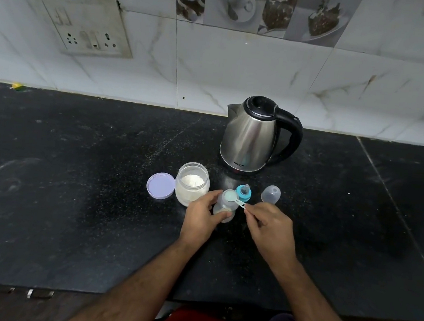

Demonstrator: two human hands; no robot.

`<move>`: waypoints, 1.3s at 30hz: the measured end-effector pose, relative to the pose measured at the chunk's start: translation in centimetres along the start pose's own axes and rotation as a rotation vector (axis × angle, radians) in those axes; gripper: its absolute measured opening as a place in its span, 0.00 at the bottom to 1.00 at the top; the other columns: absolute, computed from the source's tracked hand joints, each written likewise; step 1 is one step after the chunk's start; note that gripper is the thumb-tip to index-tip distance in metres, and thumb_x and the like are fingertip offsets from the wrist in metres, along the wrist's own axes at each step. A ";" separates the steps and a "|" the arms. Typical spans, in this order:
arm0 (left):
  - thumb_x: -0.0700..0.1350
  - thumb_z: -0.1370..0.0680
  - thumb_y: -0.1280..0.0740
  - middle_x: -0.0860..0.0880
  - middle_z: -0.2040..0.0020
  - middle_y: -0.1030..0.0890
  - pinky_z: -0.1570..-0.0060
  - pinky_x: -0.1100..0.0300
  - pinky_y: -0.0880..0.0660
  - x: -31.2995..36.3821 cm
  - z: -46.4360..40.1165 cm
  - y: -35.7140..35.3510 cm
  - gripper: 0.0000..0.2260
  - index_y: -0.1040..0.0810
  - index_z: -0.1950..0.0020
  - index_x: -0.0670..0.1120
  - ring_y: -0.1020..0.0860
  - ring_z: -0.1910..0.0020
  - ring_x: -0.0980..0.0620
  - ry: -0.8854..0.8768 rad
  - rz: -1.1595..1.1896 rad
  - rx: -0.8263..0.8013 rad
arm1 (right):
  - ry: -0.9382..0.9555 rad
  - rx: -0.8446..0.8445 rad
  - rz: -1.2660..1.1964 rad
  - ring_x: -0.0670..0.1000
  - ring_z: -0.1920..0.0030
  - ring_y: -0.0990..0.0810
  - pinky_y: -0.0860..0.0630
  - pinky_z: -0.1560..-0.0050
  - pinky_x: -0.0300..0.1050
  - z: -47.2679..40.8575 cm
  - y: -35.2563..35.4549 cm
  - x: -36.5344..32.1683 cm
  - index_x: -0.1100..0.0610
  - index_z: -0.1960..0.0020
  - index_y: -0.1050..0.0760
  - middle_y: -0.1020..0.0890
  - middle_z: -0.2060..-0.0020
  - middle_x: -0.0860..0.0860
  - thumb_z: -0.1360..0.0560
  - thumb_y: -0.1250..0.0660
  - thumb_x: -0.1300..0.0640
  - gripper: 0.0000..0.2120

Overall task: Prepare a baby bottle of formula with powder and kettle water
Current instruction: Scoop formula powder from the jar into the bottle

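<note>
A clear baby bottle (224, 206) stands open on the black counter, and my left hand (201, 215) grips its side. My right hand (269, 225) pinches the handle of a small white scoop (233, 198), whose bowl of powder sits over the bottle's mouth. Left of the bottle is an open jar of white formula powder (192, 184) with its lilac lid (160, 185) lying beside it. The blue teat ring (243, 192) and the clear cap (271, 194) rest just behind the bottle. A steel kettle (252, 136) with a black handle stands further back.
The black stone counter (71, 197) runs to a marble-tiled wall with a socket plate (81, 25) at the upper left. White dust streaks the counter at left. A seam in the counter runs diagonally at the right.
</note>
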State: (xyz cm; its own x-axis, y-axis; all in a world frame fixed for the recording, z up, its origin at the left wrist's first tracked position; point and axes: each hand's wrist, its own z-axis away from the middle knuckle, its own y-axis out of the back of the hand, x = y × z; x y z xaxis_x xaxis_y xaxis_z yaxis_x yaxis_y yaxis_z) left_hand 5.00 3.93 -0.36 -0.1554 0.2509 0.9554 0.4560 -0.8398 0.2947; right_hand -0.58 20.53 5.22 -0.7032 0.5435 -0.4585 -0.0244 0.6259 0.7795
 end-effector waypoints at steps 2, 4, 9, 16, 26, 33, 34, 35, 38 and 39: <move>0.42 0.32 0.21 0.57 0.43 0.16 0.39 0.57 0.23 0.0 0.0 0.0 0.25 0.21 0.36 0.50 0.20 0.43 0.63 -0.004 0.001 0.004 | -0.011 -0.005 -0.001 0.46 0.62 0.20 0.19 0.60 0.44 0.1 0.1 0.0 0.59 0.48 0.15 0.17 0.60 0.50 0.27 0.27 0.63 0.08; 0.41 0.31 0.21 0.57 0.43 0.16 0.39 0.58 0.23 0.0 0.0 -0.1 0.25 0.21 0.36 0.50 0.20 0.43 0.64 -0.002 0.004 0.004 | -0.011 0.016 -0.015 0.46 0.62 0.20 0.20 0.60 0.42 0.1 0.2 0.0 0.59 0.49 0.15 0.17 0.61 0.50 0.27 0.27 0.63 0.08; 0.41 0.32 0.21 0.57 0.42 0.17 0.38 0.60 0.24 0.3 0.2 0.0 0.26 0.22 0.35 0.49 0.21 0.43 0.63 0.014 0.002 0.007 | -0.173 0.115 -0.156 0.44 0.65 0.19 0.19 0.61 0.43 0.0 0.3 -0.5 0.58 0.52 0.15 0.16 0.64 0.47 0.28 0.26 0.65 0.06; 0.44 0.30 0.22 0.56 0.43 0.18 0.44 0.64 0.23 0.4 1.5 1.3 0.23 0.21 0.35 0.46 0.20 0.44 0.60 0.017 -0.028 0.121 | -0.549 0.085 -0.526 0.48 0.65 0.16 0.20 0.68 0.42 -1.7 1.0 -1.5 0.54 0.51 0.17 0.16 0.65 0.49 0.23 0.31 0.61 0.05; 0.42 0.29 0.22 0.56 0.57 0.18 0.53 0.64 0.22 -0.7 2.2 6.1 0.11 0.18 0.49 0.48 0.19 0.58 0.60 0.031 -0.045 0.463 | -0.226 -0.063 -0.278 0.47 0.57 0.21 0.24 0.50 0.47 -8.6 -0.5 -4.1 0.57 0.52 0.15 0.18 0.59 0.48 0.24 0.31 0.61 0.06; 0.47 0.32 0.20 0.56 0.42 0.22 0.42 0.58 0.25 -0.9 1.0 7.7 0.28 0.23 0.35 0.46 0.21 0.43 0.52 0.072 -0.127 0.377 | -0.073 -0.348 0.067 0.51 0.52 0.19 0.22 0.52 0.49 -12.7 -3.0 -7.6 0.51 0.53 0.16 0.15 0.54 0.47 0.24 0.35 0.58 0.09; 0.47 0.32 0.19 0.57 0.41 0.23 0.40 0.56 0.25 -0.9 0.8 7.8 0.29 0.24 0.33 0.46 0.22 0.41 0.51 0.069 -0.142 0.358 | -0.070 -0.385 0.113 0.52 0.53 0.19 0.22 0.56 0.48 -12.8 -3.5 -7.9 0.51 0.55 0.17 0.15 0.56 0.48 0.25 0.36 0.59 0.09; 0.47 0.33 0.19 0.58 0.40 0.25 0.38 0.53 0.25 -0.9 0.7 7.9 0.31 0.25 0.32 0.46 0.22 0.40 0.51 0.062 -0.146 0.340 | -0.069 -0.422 0.152 0.53 0.54 0.19 0.25 0.59 0.46 -12.9 -4.1 -8.2 0.51 0.57 0.19 0.15 0.58 0.48 0.26 0.36 0.59 0.08; 0.47 0.33 0.19 0.56 0.34 0.26 0.34 0.50 0.27 -0.9 0.2 8.0 0.35 0.28 0.29 0.47 0.26 0.34 0.52 0.057 -0.147 0.290 | -0.060 -0.536 0.238 0.55 0.55 0.20 0.32 0.61 0.44 -12.9 -5.2 -8.6 0.50 0.62 0.27 0.17 0.59 0.50 0.27 0.34 0.60 0.07; 0.48 0.33 0.19 0.55 0.32 0.26 0.33 0.50 0.28 -0.8 0.0 8.0 0.36 0.29 0.28 0.48 0.27 0.32 0.53 0.056 -0.148 0.276 | -0.054 -0.557 0.258 0.55 0.56 0.20 0.32 0.62 0.45 -12.9 -5.5 -8.6 0.51 0.63 0.28 0.17 0.60 0.50 0.27 0.33 0.61 0.08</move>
State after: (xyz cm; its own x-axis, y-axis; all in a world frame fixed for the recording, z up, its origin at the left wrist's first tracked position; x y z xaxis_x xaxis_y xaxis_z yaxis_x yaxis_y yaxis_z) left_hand 8.79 -2.95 1.26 -0.2822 0.3271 0.9018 0.6439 -0.6322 0.4309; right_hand -3.56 5.25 10.38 -0.6993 0.6753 -0.2345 -0.2356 0.0920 0.9675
